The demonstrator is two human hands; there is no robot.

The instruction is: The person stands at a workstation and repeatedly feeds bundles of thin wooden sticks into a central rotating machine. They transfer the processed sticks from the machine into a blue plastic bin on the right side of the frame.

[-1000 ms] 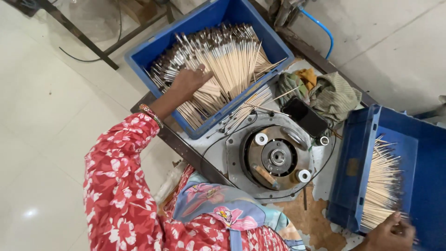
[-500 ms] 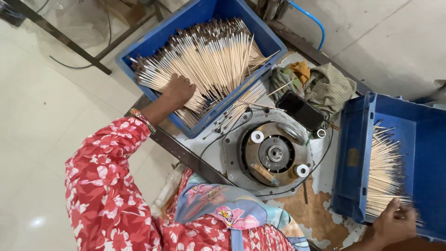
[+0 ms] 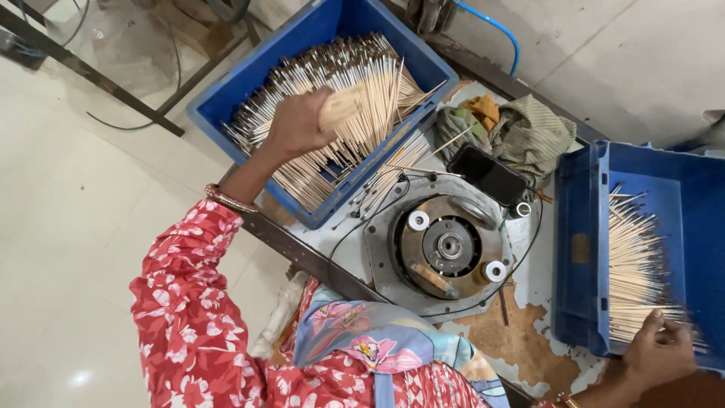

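Observation:
My left hand (image 3: 298,121) is raised over a blue crate (image 3: 226,94) full of thin wooden sticks and grips a bundle of sticks (image 3: 341,106), end-on to the camera. My right hand (image 3: 657,353) rests at the near end of a second blue crate (image 3: 578,249) on the right, fingers on the flat row of sticks (image 3: 633,268) lying in it. Between the two crates sits a round metal machine head (image 3: 445,245) with two white rollers.
A black phone (image 3: 487,174) and crumpled cloths (image 3: 521,132) lie behind the machine. Loose sticks (image 3: 396,166) lie between the left crate and the machine. A blue hose (image 3: 495,26) runs at the back. Tiled floor and a metal frame (image 3: 91,72) are on the left.
My left hand has lifted out of the left crate with a bundle of sticks. My right hand has stayed at the right crate's near end.

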